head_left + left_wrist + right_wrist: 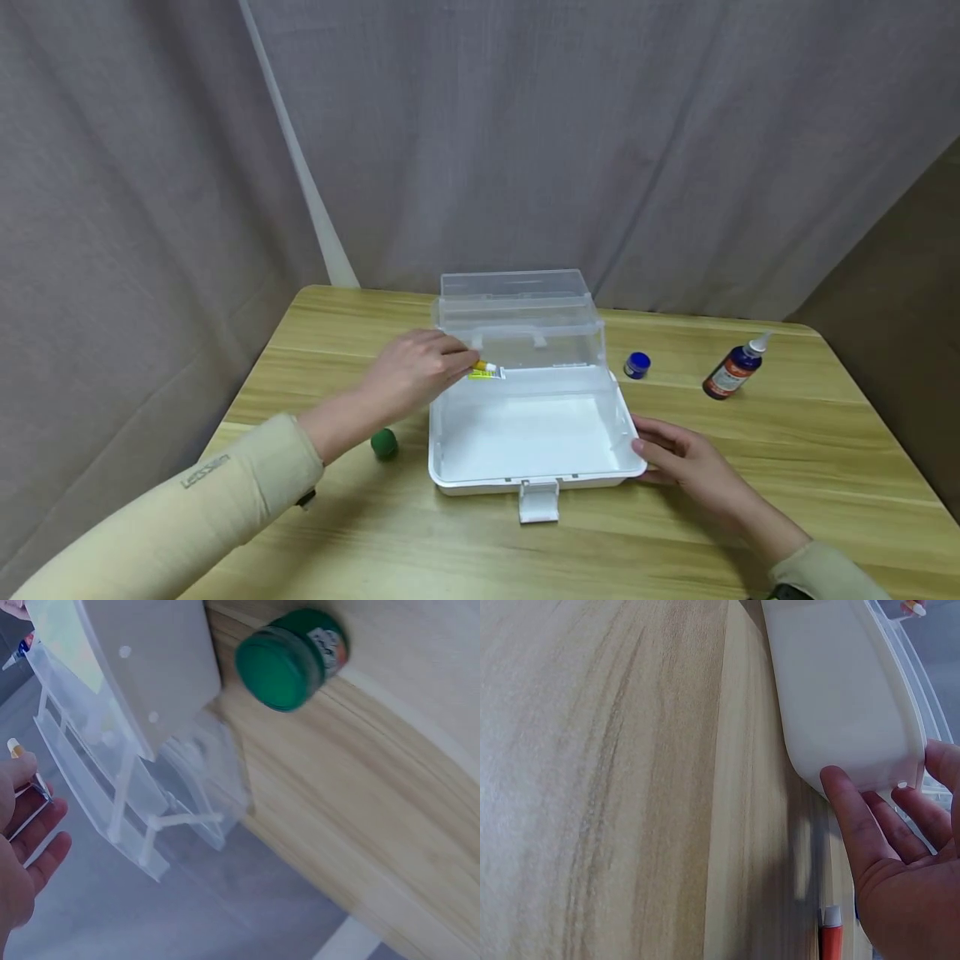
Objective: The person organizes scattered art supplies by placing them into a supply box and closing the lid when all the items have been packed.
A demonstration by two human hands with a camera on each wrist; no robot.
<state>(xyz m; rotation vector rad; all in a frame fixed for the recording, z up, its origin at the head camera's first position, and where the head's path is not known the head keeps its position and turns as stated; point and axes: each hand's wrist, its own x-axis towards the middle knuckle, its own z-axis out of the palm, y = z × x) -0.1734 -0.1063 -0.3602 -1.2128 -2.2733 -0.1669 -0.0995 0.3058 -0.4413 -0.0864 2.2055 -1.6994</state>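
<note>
In the head view a white plastic storage box [525, 433] stands on the table with its clear lid [517, 308] raised at the back. My left hand [420, 371] pinches a small yellow tube with a white tip [482, 366] above the box's left rear part. The tube's lower part is partly hidden by fingers in the left wrist view. My right hand [686, 458] grips the box's right side, thumb at the rim and fingers against the outer wall [855, 712]. The box's front latch [538, 502] hangs down.
A green jar [385, 444] stands left of the box, beneath my left forearm. To the right are a small blue jar [637, 365] and a dark blue bottle with a white nozzle [733, 371]. A red object with a pale cap [830, 937] shows below my right hand. Grey curtain [480, 150] hangs behind.
</note>
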